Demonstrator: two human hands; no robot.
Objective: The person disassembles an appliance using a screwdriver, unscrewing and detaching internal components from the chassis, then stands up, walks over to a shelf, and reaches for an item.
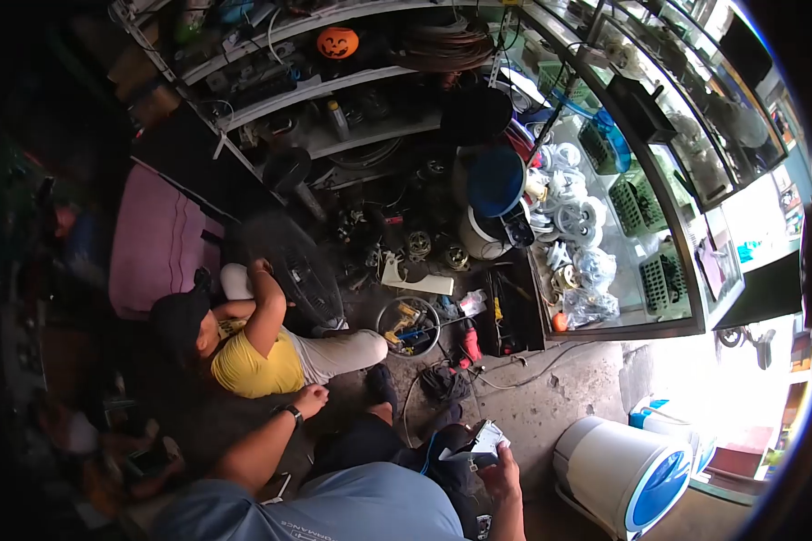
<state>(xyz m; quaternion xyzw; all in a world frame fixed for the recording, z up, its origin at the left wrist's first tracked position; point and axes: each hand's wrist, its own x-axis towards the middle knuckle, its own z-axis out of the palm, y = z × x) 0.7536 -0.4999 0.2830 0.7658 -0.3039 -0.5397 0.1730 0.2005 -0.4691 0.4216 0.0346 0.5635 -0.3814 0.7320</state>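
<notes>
My right hand [502,469] grips a small silver-white rectangular part [488,438], held above my lap at the lower right. Its exact kind is not clear. My left hand [312,400], with a dark watch [294,415] on the wrist, is raised over my left leg. The fingers are curled in, and whatever they hold, if anything, is too small to make out. A dark object [460,469] lies in my lap beside the right hand, partly in shadow.
A person in a yellow shirt [260,361] sits at my left by a black fan [293,270]. Ahead are a wire-rimmed ring with tools [408,326], an open toolbox [505,307] and loose cables. A glass display case [622,270] and a white-blue tub [618,473] stand right.
</notes>
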